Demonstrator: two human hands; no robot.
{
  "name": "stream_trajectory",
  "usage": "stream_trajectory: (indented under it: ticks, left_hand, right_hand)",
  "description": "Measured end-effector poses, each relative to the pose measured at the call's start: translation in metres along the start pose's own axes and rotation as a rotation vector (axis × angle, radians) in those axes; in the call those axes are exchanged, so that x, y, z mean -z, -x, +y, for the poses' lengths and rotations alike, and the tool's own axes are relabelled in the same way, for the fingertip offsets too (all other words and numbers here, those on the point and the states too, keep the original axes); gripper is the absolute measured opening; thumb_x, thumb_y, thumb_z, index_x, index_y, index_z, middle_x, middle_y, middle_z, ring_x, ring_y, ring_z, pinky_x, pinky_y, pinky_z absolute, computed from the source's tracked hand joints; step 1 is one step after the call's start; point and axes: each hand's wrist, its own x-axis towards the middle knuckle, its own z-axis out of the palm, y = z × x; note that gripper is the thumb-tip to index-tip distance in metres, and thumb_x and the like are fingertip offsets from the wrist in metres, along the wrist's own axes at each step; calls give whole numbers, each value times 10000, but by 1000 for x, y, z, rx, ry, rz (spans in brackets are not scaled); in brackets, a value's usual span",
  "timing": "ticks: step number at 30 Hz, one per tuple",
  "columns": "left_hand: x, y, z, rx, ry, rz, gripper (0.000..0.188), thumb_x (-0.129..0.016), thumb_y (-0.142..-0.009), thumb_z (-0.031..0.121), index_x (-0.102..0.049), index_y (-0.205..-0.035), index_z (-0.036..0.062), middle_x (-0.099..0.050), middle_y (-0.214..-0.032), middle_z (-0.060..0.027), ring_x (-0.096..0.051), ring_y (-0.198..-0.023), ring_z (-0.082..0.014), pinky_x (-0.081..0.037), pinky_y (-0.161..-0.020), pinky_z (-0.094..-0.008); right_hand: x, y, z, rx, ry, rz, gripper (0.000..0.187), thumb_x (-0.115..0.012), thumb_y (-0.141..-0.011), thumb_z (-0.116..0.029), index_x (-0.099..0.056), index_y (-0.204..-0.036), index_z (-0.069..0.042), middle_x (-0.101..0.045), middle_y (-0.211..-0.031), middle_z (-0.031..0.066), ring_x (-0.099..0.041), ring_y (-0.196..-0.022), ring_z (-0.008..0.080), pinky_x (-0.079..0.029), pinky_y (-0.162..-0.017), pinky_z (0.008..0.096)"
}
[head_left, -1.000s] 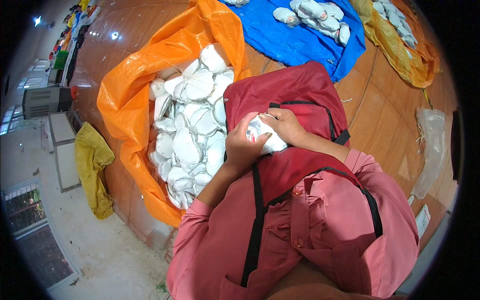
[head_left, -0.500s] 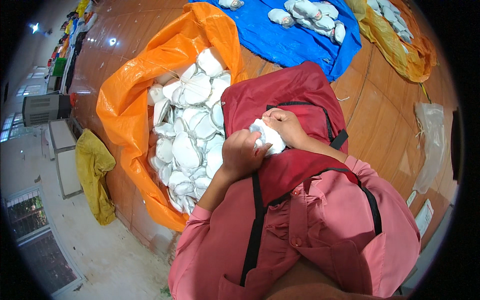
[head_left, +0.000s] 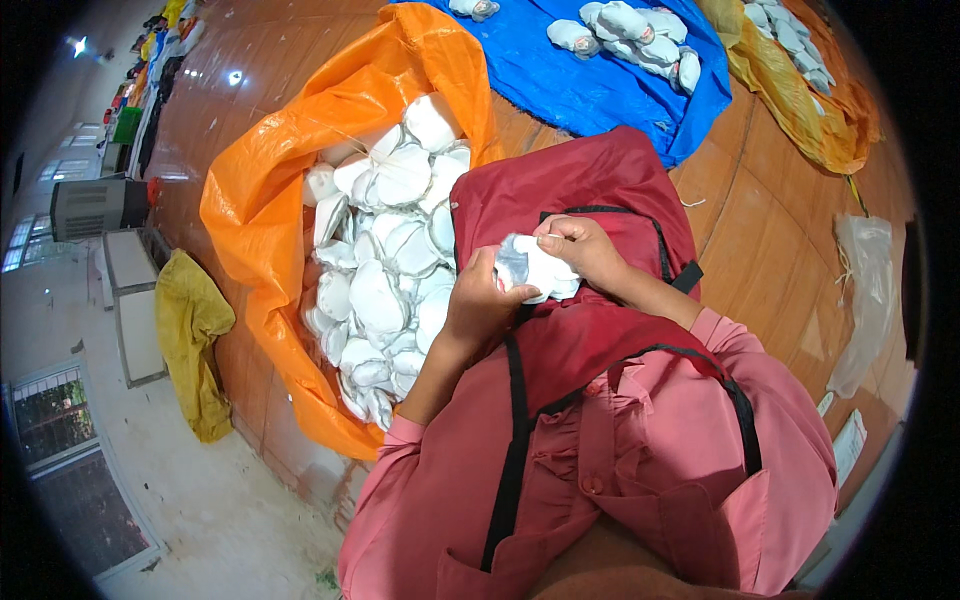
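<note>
A small white fabric piece point(head_left: 535, 270) sits between both hands, held above a dark red apron point(head_left: 590, 200) spread over the person's lap. The left hand point(head_left: 480, 300) curls around its left and lower side, fingers closed on the cloth. The right hand point(head_left: 585, 250) pinches its upper edge, thumb and forefinger pressed together on the fabric. What kind of item the piece is cannot be told for sure; it looks like a folded or cupped pad.

Just to the left of the hands lies an open orange sack point(head_left: 260, 210) filled with a heap of similar white pieces point(head_left: 385, 260). Beyond the apron, a blue tarp point(head_left: 590, 85) carries more white pieces point(head_left: 630, 30). A yellow cloth point(head_left: 190, 330) hangs by the wooden platform point(head_left: 760, 250), well apart from the hands.
</note>
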Motion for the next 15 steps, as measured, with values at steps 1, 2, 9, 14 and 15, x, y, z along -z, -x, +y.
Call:
stream_trajectory:
  ticks: [1,2,9,14,15]
  left_hand:
    - [1,2,-4,140,122,-71,557,-820,-727,279,-546,-1110,-17,-622,-988,-181,-636,-880,-313,-504,-773,-368]
    - [1,3,-7,280,243,-140,552,-824,-727,293,-550,-1094,-14,-628,-977,-173,-643,-864,-293,-506,-762,-359]
    - [-13,5,-9,162,229,318,533,-866,-671,185,-558,-1055,-18,-618,-925,-166,-636,-847,-326,-503,-746,-378]
    - [-10,3,-11,119,193,313,554,-853,-682,165,-535,-1094,-25,-593,-926,-168,-625,-836,-342,-506,-739,-387]
    - [-7,3,-12,72,137,299,553,-851,-684,167,-535,-1094,-26,-589,-929,-171,-621,-836,-348,-505,-734,-391]
  right_hand:
    - [0,-1,0,-16,-16,-39,244,-635,-947,-215,-634,-800,-19,-601,-929,14,-534,-803,72,-444,-698,237]
    - [1,-1,-2,-31,-32,-77,250,-634,-948,-223,-633,-796,-24,-601,-929,11,-534,-804,72,-444,-699,236]
    - [-5,-6,10,-219,-466,-69,177,-625,-954,-223,-612,-921,-49,-595,-971,14,-537,-836,78,-455,-730,243]
    - [-13,-20,12,101,-47,48,146,-613,-950,-166,-605,-1008,-32,-609,-978,39,-569,-883,106,-480,-779,276]
    - [-16,-20,8,160,-49,77,152,-612,-948,-157,-610,-1024,-25,-617,-981,49,-582,-900,121,-485,-792,289]
